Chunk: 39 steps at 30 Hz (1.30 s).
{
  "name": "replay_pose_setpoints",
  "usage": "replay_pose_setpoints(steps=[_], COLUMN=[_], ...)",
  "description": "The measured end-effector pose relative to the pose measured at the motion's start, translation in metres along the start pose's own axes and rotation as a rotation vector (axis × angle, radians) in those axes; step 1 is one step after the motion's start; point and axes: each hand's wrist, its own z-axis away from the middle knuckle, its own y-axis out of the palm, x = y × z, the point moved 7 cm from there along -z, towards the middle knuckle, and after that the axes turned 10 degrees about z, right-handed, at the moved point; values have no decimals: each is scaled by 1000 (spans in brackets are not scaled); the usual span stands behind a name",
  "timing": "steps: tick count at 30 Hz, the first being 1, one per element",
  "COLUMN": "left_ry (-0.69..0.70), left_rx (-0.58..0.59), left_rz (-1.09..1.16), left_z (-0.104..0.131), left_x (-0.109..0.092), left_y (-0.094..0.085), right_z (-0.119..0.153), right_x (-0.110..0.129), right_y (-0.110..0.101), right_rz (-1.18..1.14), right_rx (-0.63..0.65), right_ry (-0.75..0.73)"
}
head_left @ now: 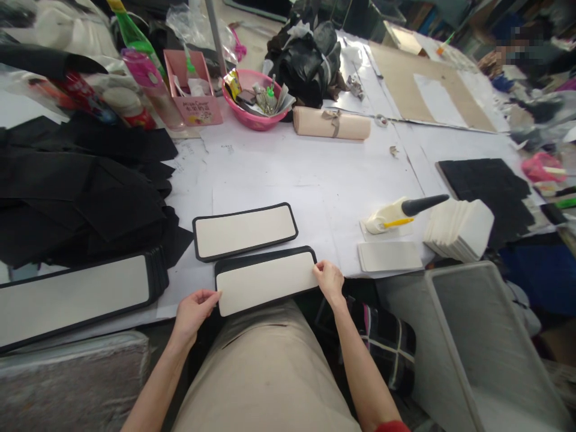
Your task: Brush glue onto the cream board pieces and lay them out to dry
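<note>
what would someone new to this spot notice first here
Probably the pale rounded panel at the table's near edge, its dark border showing and its ends pinched between the left hand and the right hand. Next, the big heap of black sheets on the left would stand out against the white tabletop, as would the bright pink basket at the far side.

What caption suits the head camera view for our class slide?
Left hand and right hand pinch a pale panel over black backing at a worktable.

Open white tabletop (pixel 279 168) beyond panels, pink basin (pixel 256 123) behind.
</note>
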Motion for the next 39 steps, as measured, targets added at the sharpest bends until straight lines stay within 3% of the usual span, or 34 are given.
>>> replay_pose_setpoints(steps=[20,33,39], left_ry=[21,96,69], left_rx=[-27,-74,-63], left_rz=[-3,-135,-108], left_z=[-9,-18,-23], left_x=[3,10,12], left_y=[14,10,11], right_z=[-19,-27,-28], right_x=[-7,-9,-8], right_y=[15,19,19], right_rz=[63,87,80], right_rx=[111,127,123], right_ry=[39,11,20])
